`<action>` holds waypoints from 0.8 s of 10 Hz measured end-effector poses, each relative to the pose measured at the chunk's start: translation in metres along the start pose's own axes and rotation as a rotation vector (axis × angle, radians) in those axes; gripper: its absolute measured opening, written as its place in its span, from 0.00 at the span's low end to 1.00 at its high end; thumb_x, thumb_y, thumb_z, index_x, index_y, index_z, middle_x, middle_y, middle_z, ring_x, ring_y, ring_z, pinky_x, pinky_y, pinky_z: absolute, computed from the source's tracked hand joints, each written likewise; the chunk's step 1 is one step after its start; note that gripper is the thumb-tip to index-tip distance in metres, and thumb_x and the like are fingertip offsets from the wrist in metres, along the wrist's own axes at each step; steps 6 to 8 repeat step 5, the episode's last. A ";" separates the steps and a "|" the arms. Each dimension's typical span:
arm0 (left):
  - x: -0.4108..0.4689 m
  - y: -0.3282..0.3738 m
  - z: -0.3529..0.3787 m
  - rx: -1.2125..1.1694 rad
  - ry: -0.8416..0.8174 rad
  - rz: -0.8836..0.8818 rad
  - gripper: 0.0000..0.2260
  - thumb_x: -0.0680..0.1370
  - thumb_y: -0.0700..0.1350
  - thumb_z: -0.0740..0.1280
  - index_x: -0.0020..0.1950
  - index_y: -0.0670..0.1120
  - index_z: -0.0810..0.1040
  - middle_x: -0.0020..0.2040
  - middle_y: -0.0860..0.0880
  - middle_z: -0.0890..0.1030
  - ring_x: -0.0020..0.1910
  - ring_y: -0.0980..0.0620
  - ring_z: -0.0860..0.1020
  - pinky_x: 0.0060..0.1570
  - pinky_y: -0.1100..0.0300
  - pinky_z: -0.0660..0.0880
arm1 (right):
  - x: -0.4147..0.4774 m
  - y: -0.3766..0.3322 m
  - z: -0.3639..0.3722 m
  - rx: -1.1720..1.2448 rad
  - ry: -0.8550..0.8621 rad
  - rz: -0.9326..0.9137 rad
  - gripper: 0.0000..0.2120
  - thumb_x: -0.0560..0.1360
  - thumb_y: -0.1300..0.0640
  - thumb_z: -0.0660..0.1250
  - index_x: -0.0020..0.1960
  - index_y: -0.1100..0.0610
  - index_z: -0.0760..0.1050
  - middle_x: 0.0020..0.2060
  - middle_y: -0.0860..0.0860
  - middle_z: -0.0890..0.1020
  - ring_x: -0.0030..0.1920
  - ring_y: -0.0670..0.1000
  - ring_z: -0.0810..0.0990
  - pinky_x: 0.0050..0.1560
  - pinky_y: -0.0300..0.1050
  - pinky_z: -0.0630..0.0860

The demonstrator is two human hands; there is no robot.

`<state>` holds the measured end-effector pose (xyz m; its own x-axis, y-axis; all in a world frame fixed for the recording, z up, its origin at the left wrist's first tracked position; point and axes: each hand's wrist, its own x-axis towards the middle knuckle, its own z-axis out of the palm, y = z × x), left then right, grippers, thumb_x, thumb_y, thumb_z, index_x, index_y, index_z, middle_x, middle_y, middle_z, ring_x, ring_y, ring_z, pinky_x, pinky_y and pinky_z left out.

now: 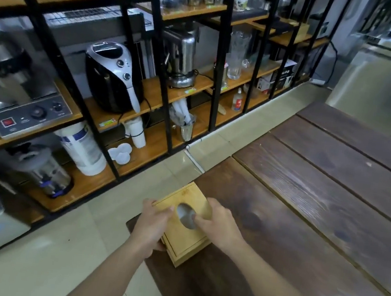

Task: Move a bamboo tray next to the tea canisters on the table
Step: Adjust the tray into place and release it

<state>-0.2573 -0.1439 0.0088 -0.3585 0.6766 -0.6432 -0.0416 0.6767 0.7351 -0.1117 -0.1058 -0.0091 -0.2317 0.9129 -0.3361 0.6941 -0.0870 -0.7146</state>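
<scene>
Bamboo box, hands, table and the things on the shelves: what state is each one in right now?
Bamboo box: flat on the table's near corner, oval hole facing up, held on both sides.
Left hand: gripping the box's left edge.
Right hand: on the box's right side, fingers at the hole.
Table: dark wood, otherwise bare where visible.
Air fryer: upright on the shelf, closed.
Paper cups: stacked upside down.

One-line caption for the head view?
Both hands, left and right, grip a bamboo tray at the dark table's corner.
</scene>
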 end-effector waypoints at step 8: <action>0.012 -0.017 -0.059 -0.059 0.064 -0.008 0.20 0.79 0.47 0.63 0.69 0.48 0.63 0.60 0.46 0.71 0.60 0.43 0.70 0.54 0.40 0.76 | 0.025 -0.032 0.048 0.001 -0.131 -0.052 0.20 0.72 0.46 0.66 0.60 0.56 0.70 0.52 0.56 0.80 0.53 0.55 0.79 0.53 0.55 0.78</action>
